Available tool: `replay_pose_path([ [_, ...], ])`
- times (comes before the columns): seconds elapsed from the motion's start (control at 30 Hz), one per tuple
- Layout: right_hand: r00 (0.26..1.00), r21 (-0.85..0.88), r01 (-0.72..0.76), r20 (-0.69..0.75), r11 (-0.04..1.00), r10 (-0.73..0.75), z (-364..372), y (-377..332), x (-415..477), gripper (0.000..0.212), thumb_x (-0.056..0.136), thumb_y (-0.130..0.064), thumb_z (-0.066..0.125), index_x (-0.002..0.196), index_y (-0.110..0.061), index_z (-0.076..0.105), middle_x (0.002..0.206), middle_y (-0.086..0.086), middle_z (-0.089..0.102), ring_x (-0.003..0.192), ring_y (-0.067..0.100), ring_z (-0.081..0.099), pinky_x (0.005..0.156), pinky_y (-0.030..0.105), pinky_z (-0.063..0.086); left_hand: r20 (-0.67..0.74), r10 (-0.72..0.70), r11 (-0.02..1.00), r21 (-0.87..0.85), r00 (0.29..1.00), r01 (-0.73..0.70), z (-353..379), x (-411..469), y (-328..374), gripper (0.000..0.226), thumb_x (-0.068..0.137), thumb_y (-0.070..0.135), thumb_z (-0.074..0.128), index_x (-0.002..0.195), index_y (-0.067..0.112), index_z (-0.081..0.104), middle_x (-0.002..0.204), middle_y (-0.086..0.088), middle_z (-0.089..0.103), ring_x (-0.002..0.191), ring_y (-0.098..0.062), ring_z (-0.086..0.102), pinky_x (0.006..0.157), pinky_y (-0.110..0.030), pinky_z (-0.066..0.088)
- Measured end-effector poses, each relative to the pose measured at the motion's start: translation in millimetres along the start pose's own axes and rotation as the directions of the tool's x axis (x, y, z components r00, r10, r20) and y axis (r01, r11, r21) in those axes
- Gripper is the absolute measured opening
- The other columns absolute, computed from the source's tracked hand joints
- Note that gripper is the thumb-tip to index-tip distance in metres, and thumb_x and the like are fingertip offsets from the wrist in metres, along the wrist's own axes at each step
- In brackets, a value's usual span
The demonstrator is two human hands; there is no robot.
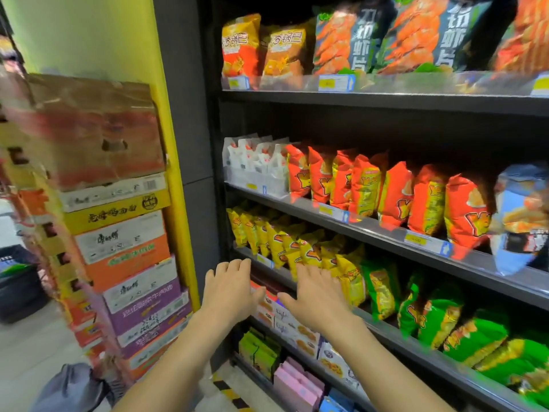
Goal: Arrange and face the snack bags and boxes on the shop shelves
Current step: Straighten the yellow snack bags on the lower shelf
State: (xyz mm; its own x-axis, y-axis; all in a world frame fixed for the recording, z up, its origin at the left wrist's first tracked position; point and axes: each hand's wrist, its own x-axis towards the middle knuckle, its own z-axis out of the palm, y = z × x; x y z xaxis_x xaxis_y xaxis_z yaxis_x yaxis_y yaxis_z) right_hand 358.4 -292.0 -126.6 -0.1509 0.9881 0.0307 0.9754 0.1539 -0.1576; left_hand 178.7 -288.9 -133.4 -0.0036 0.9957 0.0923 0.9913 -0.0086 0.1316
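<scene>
Top-shelf shrimp bags (363, 40) read 刀切虾片. Stacked cartons (118, 243) carry 康师傅. Red bags (367, 185) show "Ye", rest not legible. Price tags (334, 83) too blurred to read.

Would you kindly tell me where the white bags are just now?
In the head view, the white bags stand at the left end of the second shelf down, beside the red bags and above the yellow bags.

Stacked cartons (118, 227) left of the shelves (386, 104), snack bags (395, 197) in rows on upper shelves, boxes (300, 334) on a lower shelf behind the left hand (228, 289) and right hand (315, 295)
</scene>
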Motion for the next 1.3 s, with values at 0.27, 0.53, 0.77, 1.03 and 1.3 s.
replay_pose_path([
  [0.27, 0.996, -0.015, -0.088, -0.010, 0.996, 0.088, 26, -79, 86, 0.078, 0.099, -0.066, 0.048, 0.158, -0.019, 0.028, 0.159, 0.007, 0.039, 0.146, 0.032, 0.038, 0.118, 0.051, 0.037, 0.014, 0.087, 0.996, -0.009, 0.996, -0.087, 2, 84, -89, 0.076, 0.101, 0.061, 0.050, 0.161, 0.020, 0.029, 0.163, -0.001, 0.040, 0.150, -0.028, 0.036, 0.122, -0.050, 0.032],
  [0.53, 0.997, -0.040, -0.081, -0.011, 0.996, 0.081, 49, -103, 179, 0.079, 0.100, -0.066, 0.045, 0.159, -0.018, 0.027, 0.159, 0.007, 0.039, 0.144, 0.032, 0.038, 0.118, 0.049, 0.036, 0.030, 0.098, 0.994, -0.056, 0.995, -0.097, 25, 175, -129, 0.075, 0.102, 0.059, 0.049, 0.163, 0.023, 0.026, 0.166, 0.001, 0.037, 0.153, -0.025, 0.032, 0.125, -0.048, 0.029],
  [0.77, 1.000, -0.061, -0.031, -0.003, 0.998, 0.031, 72, -85, 279, 0.075, 0.100, -0.064, 0.045, 0.156, -0.017, 0.032, 0.161, 0.010, 0.037, 0.146, 0.036, 0.035, 0.119, 0.054, 0.032, 0.024, 0.070, 0.997, -0.044, 0.997, -0.069, 53, 266, -133, 0.071, 0.102, 0.057, 0.050, 0.161, 0.023, 0.029, 0.165, 0.002, 0.037, 0.153, -0.024, 0.032, 0.124, -0.049, 0.028],
  [1.03, 0.996, -0.079, 0.086, 0.018, 0.993, -0.085, 88, -63, 378, 0.073, 0.100, -0.061, 0.047, 0.155, -0.015, 0.034, 0.156, 0.011, 0.039, 0.143, 0.036, 0.037, 0.117, 0.054, 0.033, 0.017, 0.011, 1.000, -0.027, 1.000, -0.010, 78, 351, -124, 0.067, 0.099, 0.059, 0.050, 0.154, 0.022, 0.037, 0.158, 0.002, 0.044, 0.146, -0.025, 0.040, 0.116, -0.044, 0.035],
  [1.3, 0.993, -0.035, 0.113, 0.042, 0.993, -0.111, 102, -52, 431, 0.077, 0.102, -0.058, 0.046, 0.162, -0.018, 0.021, 0.160, 0.008, 0.037, 0.142, 0.033, 0.043, 0.112, 0.048, 0.042, 0.001, -0.007, 0.999, -0.048, 1.000, 0.007, 97, 405, -124, 0.073, 0.100, 0.056, 0.049, 0.161, 0.021, 0.030, 0.162, 0.002, 0.039, 0.145, -0.024, 0.041, 0.113, -0.040, 0.040],
])
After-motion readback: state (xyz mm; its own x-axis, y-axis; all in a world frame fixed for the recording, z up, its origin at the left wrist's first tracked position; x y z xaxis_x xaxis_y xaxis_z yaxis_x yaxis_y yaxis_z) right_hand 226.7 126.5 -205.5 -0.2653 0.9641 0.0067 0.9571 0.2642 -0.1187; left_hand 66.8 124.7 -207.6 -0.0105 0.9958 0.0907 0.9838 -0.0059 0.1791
